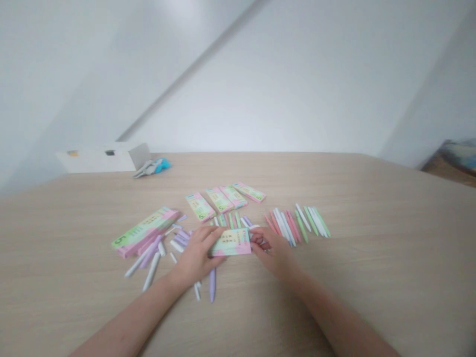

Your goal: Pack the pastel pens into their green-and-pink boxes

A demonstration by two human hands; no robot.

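Box (235, 243) is lying in the left hand (199, 252), whose fingers are gripping one end, seemingly steadying it; the right hand (277, 253) is curling its fingers by the other, gripping what I cannot tell

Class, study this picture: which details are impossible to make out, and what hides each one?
All in the head view:
- Lettering on the held box: blurred, partly under the left hand.
- Whether the right hand grips anything: curled fingers and blur hide it.
- Contents of the white container: hidden by its front wall.
- Bluish item at far right: cut off by the picture edge.
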